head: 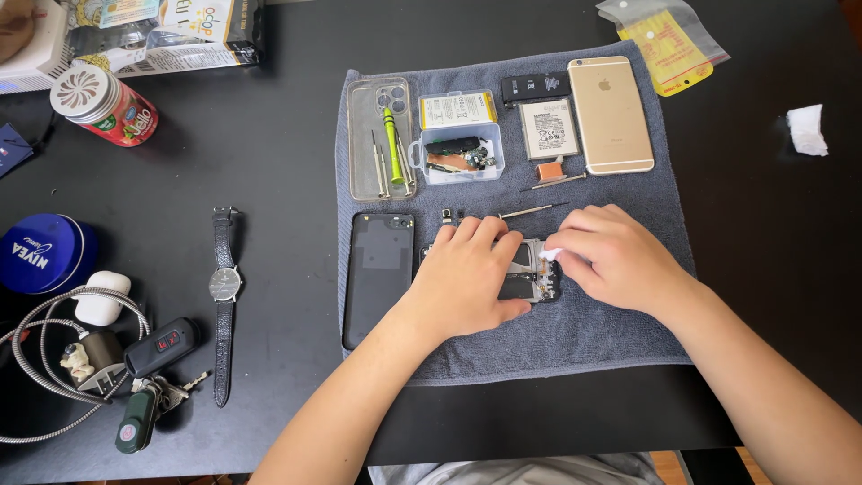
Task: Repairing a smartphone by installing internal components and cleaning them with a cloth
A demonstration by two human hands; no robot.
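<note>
Pressing down with my left hand (467, 278), I held the opened dark smartphone body with its exposed inner parts (530, 274) flat against the grey terry towel (575, 337) that covered the middle of the black tabletop (269, 180). That hand lay spread and flat over the phone's left half, fingers forward, not clenched around anything. My right hand (615, 256) came in from the right and pinched a small white wad of tissue or cloth (549, 255) between its fingertips, the wad touching the phone's upper right edge. The phone lay directly beneath both hands, its long axis running left to right across the towel, so my left hand covered one end and my right hand worked at the other, which was the nearer one to the uncovered innards. What showed between my hands was a dark frame with small metal parts and a pale patch; finer detail I could not make out.

Just left of it lay a separate black phone back panel (379, 274), upright on the towel. Farther up sat a clear phone case holding a green-handled screwdriver (392, 144), a small clear plastic parts box (460, 148), a flat grey battery (548, 127) and a gold smartphone lying face down (611, 112). A thin metal tool (532, 212) lay just beyond my fingers.
</note>
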